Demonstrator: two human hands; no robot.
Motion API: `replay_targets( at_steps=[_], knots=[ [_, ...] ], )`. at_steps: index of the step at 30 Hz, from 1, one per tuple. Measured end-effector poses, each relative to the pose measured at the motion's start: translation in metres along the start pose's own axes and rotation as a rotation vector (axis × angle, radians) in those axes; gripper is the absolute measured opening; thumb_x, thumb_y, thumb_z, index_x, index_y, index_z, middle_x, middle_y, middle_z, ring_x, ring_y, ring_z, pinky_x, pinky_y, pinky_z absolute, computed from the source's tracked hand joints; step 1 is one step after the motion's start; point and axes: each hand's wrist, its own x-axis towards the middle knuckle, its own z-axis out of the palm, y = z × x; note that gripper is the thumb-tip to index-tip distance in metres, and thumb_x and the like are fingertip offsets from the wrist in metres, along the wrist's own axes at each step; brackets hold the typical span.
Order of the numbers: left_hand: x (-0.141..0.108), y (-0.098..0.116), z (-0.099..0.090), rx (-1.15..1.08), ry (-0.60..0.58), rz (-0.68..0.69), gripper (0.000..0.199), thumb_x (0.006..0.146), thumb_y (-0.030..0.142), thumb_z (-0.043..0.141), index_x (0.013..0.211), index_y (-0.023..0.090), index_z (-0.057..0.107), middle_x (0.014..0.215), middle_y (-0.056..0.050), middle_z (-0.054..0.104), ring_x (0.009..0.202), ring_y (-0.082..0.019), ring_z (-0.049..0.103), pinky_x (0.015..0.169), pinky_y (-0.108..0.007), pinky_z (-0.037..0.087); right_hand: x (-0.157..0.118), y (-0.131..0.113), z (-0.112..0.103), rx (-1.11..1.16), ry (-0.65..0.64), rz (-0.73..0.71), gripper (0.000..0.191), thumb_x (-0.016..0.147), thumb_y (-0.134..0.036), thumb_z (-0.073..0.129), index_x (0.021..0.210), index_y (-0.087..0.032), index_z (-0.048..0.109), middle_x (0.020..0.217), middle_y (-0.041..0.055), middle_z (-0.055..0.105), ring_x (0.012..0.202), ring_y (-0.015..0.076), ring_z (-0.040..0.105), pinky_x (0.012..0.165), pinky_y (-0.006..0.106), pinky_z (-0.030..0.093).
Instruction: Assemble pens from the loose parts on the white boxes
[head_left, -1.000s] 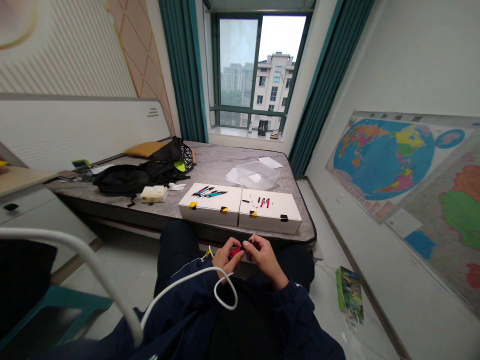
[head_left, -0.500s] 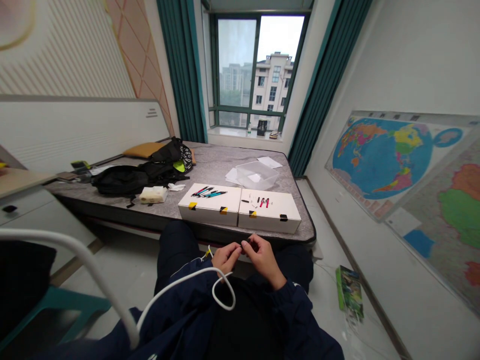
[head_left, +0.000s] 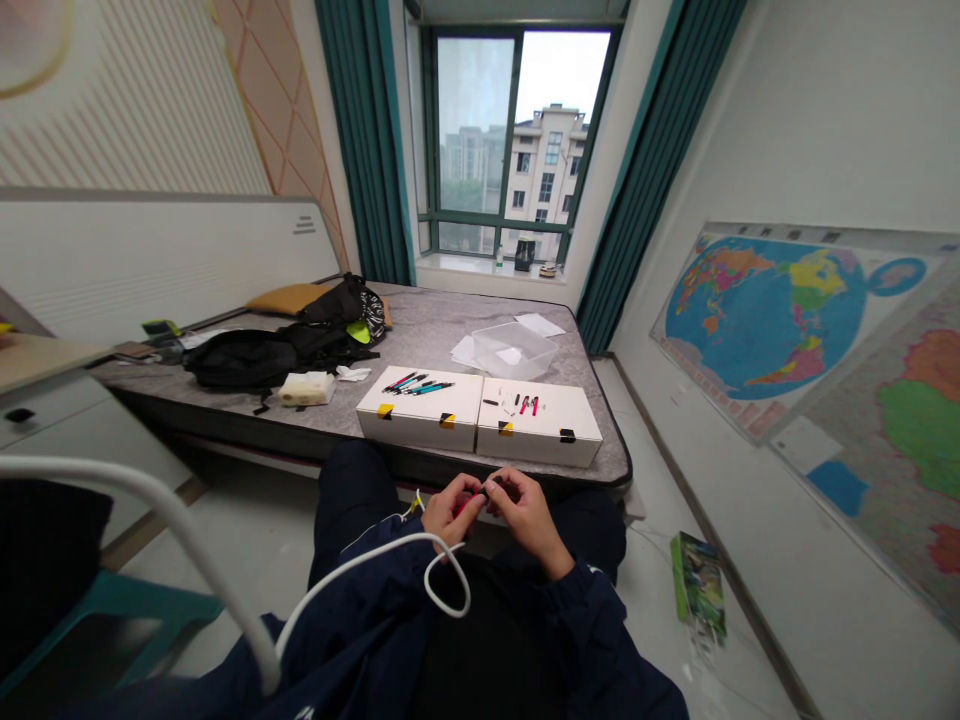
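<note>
Pinching a red-and-black pen (head_left: 484, 491) above the lap, the left hand (head_left: 451, 508) has thumb and fingers closed around its red barrel, while the right hand (head_left: 525, 508) grips the dark end; whether that end is a separate piece cannot be told. Beyond, on the mattress (head_left: 435, 318), two white boxes stand side by side: assembled pens (head_left: 420, 385) lie on the left box (head_left: 420, 431), small pen parts (head_left: 530, 405) on the right box (head_left: 536, 448)
</note>
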Motion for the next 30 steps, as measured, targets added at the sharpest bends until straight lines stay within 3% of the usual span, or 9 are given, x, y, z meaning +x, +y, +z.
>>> replay_targets(
  at_steps=[8, 13, 20, 30],
  knots=[
    [0.0013, 0.0022, 0.0003, 0.003, 0.043, 0.002, 0.041, 0.09, 0.052, 0.045, 0.089, 0.016, 0.066, 0.06, 0.0, 0.064, 0.047, -0.009, 0.048, 0.049, -0.02, 0.035, -0.0009, -0.001, -0.0001, -0.016, 0.021, -0.026, 0.024, 0.085, -0.042, 0.06, 0.08, -0.019, 0.063, 0.071, 0.0022, 0.063, 0.064, 0.015, 0.056, 0.06, 0.026, 0.046],
    [0.0004, 0.002, -0.0011, 0.002, 0.031, 0.028, 0.046, 0.093, 0.051, 0.039, 0.086, 0.016, 0.067, 0.057, 0.0, 0.059, 0.053, -0.011, 0.052, 0.056, -0.022, 0.039, -0.0011, -0.0011, 0.0004, 0.047, 0.013, -0.011, 0.024, 0.086, -0.042, 0.06, 0.083, -0.019, 0.062, 0.068, 0.0014, 0.064, 0.061, 0.0149, 0.058, 0.058, 0.025, 0.047],
    [-0.0003, 0.0024, 0.0002, -0.036, 0.028, 0.027, 0.04, 0.091, 0.052, 0.044, 0.088, 0.016, 0.062, 0.056, 0.003, 0.055, 0.048, -0.009, 0.045, 0.051, -0.021, 0.034, 0.0011, 0.0001, 0.0012, 0.21, -0.015, 0.043, 0.03, 0.084, -0.044, 0.061, 0.098, -0.018, 0.066, 0.086, 0.0061, 0.069, 0.063, 0.0151, 0.063, 0.058, 0.027, 0.052],
    [0.0005, -0.0047, 0.0016, -0.077, -0.015, 0.007, 0.037, 0.091, 0.05, 0.044, 0.087, 0.016, 0.058, 0.052, 0.005, 0.053, 0.043, -0.007, 0.039, 0.047, -0.019, 0.031, 0.0034, -0.002, -0.0011, 0.342, 0.014, 0.073, 0.03, 0.081, -0.042, 0.065, 0.096, -0.017, 0.065, 0.087, 0.0066, 0.07, 0.062, 0.0137, 0.064, 0.055, 0.025, 0.053]
  ],
)
